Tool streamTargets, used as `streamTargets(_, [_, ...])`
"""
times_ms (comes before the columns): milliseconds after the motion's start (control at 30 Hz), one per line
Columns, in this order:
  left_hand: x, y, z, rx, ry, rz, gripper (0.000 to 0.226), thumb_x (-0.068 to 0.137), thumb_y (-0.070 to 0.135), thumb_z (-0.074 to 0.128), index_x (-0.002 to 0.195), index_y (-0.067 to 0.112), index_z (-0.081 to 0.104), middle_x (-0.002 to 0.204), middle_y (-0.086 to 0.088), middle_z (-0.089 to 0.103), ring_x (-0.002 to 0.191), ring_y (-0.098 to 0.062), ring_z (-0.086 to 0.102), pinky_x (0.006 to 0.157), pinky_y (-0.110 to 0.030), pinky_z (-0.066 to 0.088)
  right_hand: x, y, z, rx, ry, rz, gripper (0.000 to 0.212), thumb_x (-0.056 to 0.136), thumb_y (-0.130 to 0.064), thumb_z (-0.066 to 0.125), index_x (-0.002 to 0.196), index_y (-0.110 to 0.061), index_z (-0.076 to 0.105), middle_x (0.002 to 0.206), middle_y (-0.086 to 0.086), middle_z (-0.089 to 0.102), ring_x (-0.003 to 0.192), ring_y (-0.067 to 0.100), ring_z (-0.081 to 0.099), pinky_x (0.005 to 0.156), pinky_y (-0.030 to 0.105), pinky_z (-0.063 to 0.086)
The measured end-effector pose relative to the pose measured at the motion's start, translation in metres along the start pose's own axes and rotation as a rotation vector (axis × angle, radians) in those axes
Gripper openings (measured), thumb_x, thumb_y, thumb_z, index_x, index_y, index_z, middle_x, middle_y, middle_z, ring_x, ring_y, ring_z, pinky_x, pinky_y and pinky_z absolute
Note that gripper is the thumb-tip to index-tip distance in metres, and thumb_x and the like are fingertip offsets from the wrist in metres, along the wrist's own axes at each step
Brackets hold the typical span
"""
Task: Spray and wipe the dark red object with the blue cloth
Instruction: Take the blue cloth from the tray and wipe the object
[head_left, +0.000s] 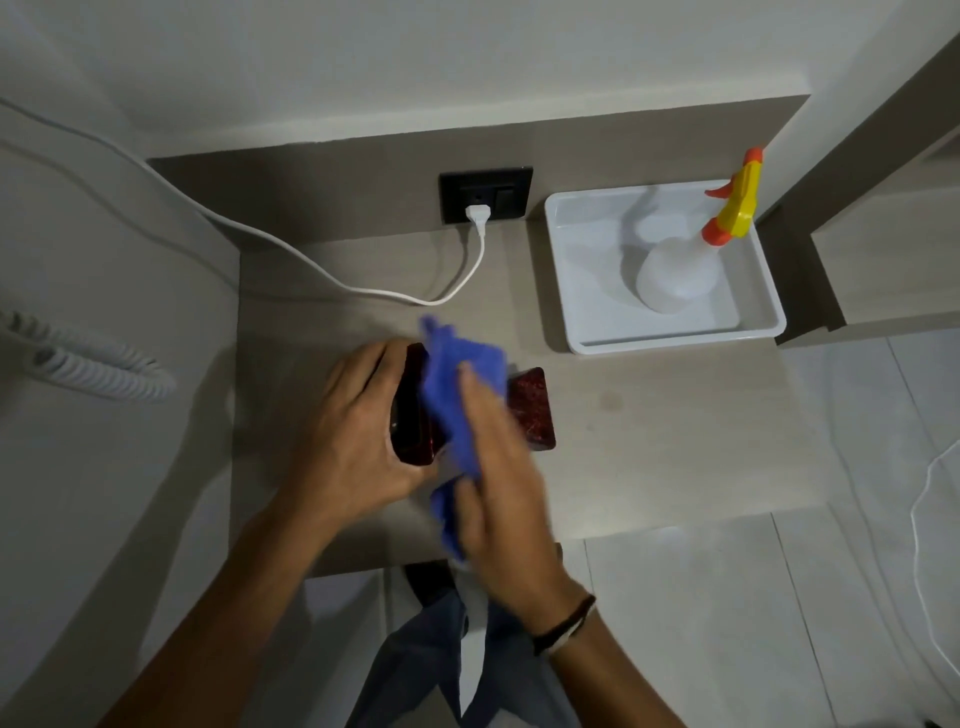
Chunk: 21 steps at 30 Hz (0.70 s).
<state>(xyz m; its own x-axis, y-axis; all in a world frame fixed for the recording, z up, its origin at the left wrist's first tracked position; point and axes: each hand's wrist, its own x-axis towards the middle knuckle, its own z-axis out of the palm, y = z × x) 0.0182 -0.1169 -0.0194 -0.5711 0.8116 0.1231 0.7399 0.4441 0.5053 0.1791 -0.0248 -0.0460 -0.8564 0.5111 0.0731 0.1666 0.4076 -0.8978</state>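
A dark red glossy object (532, 410) lies on the beige counter (649, 431) near the front middle. My left hand (358, 431) grips its left end, fingers curled around the edge. My right hand (493, 478) presses the blue cloth (457, 384) flat onto the object's top; the cloth covers its middle and hangs down toward the counter's front edge. Only the red right end and dark left end show. The spray bottle (675, 270), white with a yellow and orange trigger head, stands apart at the back right.
The bottle stands in a white tray (582, 291) at the back right. A white cable (311, 270) runs from a black wall socket (485, 195) across the counter's back. A coiled phone cord (88, 358) lies at the left. Tiled floor lies to the right.
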Motion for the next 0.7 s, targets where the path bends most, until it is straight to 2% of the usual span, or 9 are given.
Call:
streamTargets(67, [-0.002,-0.004,0.000,0.013,0.025,-0.026,0.091,0.063,0.038,0.090,0.139,0.001,0.058,0.133,-0.019,0.064,0.120,-0.035,0.061,0.106,-0.029,0.043,-0.004,0.015,0.002,-0.144,-0.167,-0.038,0.089,0.098,0.005,0.045,0.173,-0.021,0.005,0.182,0.005,0.008,0.168,0.025,0.021,0.136,0.043,0.025])
streamTargets(133, [-0.004,-0.006,-0.003,0.035,-0.017,-0.083,0.103,0.053,0.031,0.100,0.141,0.001,0.056,0.134,-0.017,0.062,0.120,-0.036,0.059,0.102,-0.030,0.044,0.005,0.041,-0.017,-0.245,-0.129,0.167,0.080,0.104,0.007,0.045,0.170,-0.020,0.008,0.180,-0.002,0.000,0.170,0.022,0.003,0.138,0.047,0.015])
streamTargets(167, [-0.005,-0.006,-0.003,0.035,-0.024,-0.097,0.106,0.051,0.030,0.102,0.142,0.003,0.055,0.134,-0.015,0.061,0.120,-0.035,0.059,0.101,-0.030,0.043,0.008,0.051,-0.029,-0.291,-0.088,0.257,0.080,0.103,0.012,0.048,0.169,-0.015,0.012,0.178,-0.001,0.002,0.170,0.026,0.003,0.137,0.050,0.018])
streamTargets(233, [-0.005,-0.003,-0.001,0.025,-0.024,-0.108,0.103,0.054,0.033,0.099,0.142,0.005,0.055,0.133,-0.013,0.062,0.120,-0.034,0.060,0.101,-0.030,0.043,0.007,0.048,-0.030,-0.292,-0.030,0.252,0.088,0.094,0.019,0.055,0.169,-0.008,0.017,0.178,0.002,0.006,0.167,0.036,0.012,0.132,0.058,0.027])
streamTargets(333, [-0.001,-0.003,-0.001,-0.031,0.000,-0.104,0.088,0.064,0.045,0.082,0.137,0.000,0.060,0.130,-0.019,0.065,0.116,-0.040,0.064,0.100,-0.038,0.050,-0.011,0.008,0.009,-0.143,-0.184,-0.008,0.087,0.099,-0.005,0.046,0.173,-0.025,0.004,0.182,0.001,0.009,0.163,0.042,0.030,0.128,0.062,0.035])
streamTargets(400, [-0.004,-0.008,-0.002,-0.047,0.020,-0.099,0.084,0.065,0.042,0.081,0.134,-0.002,0.061,0.127,-0.020,0.065,0.113,-0.040,0.064,0.098,-0.043,0.053,-0.013,0.011,0.012,-0.132,-0.240,-0.062,0.085,0.099,-0.009,0.042,0.173,-0.021,0.003,0.183,0.000,0.005,0.168,0.034,0.017,0.135,0.055,0.023])
streamTargets(467, [-0.008,-0.011,-0.004,-0.011,0.016,-0.117,0.097,0.057,0.030,0.098,0.139,-0.002,0.058,0.130,-0.021,0.063,0.116,-0.041,0.063,0.098,-0.042,0.052,-0.002,0.030,-0.007,-0.237,-0.171,0.061,0.086,0.098,0.008,0.048,0.171,-0.014,0.008,0.181,-0.003,-0.004,0.169,0.023,-0.004,0.138,0.050,0.012])
streamTargets(567, [-0.010,-0.006,-0.002,-0.024,0.010,-0.143,0.106,0.051,0.025,0.103,0.143,0.000,0.057,0.133,-0.017,0.062,0.119,-0.039,0.063,0.100,-0.035,0.048,0.010,0.034,-0.020,-0.238,-0.071,0.252,0.084,0.098,0.018,0.050,0.169,-0.009,0.013,0.177,-0.003,0.000,0.167,0.023,-0.004,0.137,0.051,0.015])
streamTargets(700, [-0.009,-0.008,0.000,-0.092,0.036,-0.119,0.094,0.059,0.035,0.087,0.140,-0.002,0.060,0.134,-0.020,0.064,0.122,-0.040,0.063,0.108,-0.042,0.050,0.000,-0.004,0.027,-0.114,-0.140,-0.061,0.082,0.102,-0.005,0.041,0.173,-0.017,0.001,0.183,0.004,0.003,0.170,0.029,0.008,0.136,0.052,0.016])
